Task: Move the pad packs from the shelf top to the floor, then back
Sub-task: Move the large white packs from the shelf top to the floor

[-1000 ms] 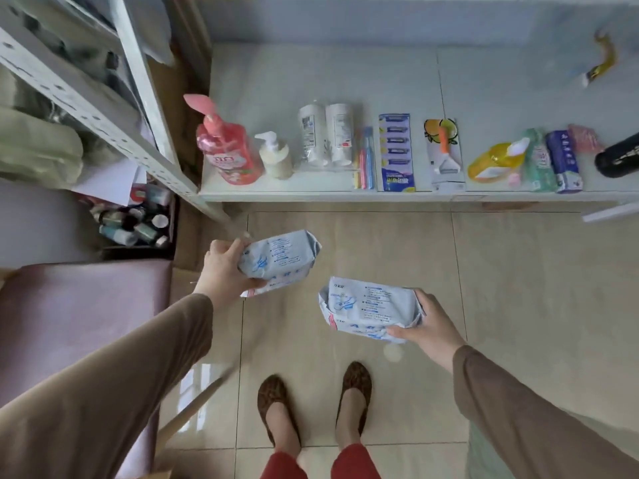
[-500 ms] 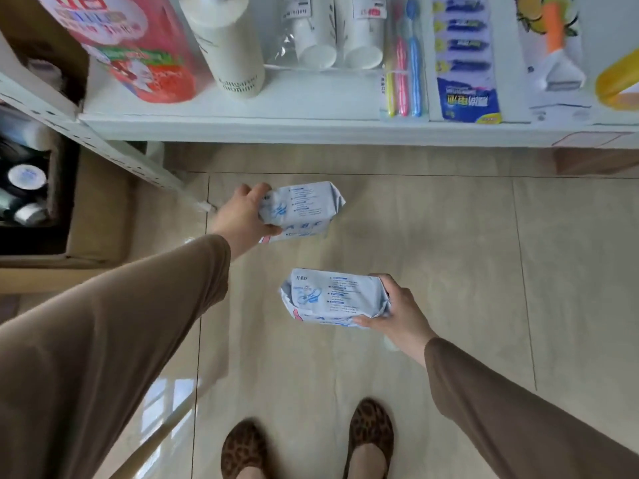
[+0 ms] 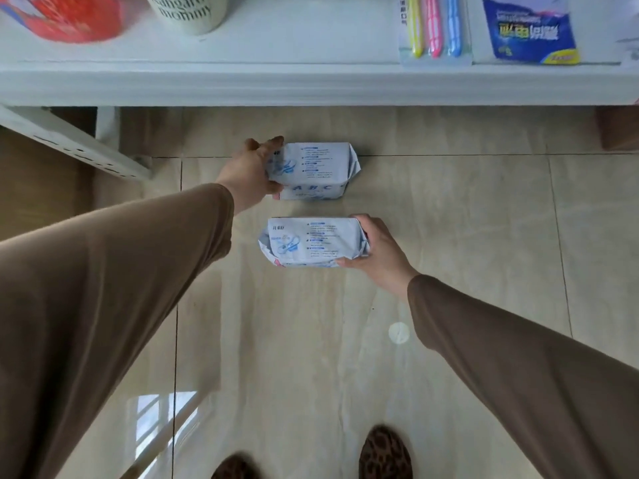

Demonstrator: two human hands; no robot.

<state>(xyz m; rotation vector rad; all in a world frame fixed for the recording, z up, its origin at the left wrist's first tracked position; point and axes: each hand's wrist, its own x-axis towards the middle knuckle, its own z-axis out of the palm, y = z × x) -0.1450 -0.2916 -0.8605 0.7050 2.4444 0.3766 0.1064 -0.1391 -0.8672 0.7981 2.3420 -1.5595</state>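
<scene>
Pad packs sit low over the floor (image 3: 449, 236): your left hand (image 3: 250, 172) grips the far pack (image 3: 316, 167), your right hand (image 3: 375, 247) grips the near pack (image 3: 311, 242).

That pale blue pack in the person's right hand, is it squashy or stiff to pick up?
Probably squashy: the pad pack has crumpled, folded wrapper ends where the right hand grips it. Likely light, since one hand holds it by one end. Its glossy film looks a bit slippery. Flat-sided, so unlikely to roll.
</scene>
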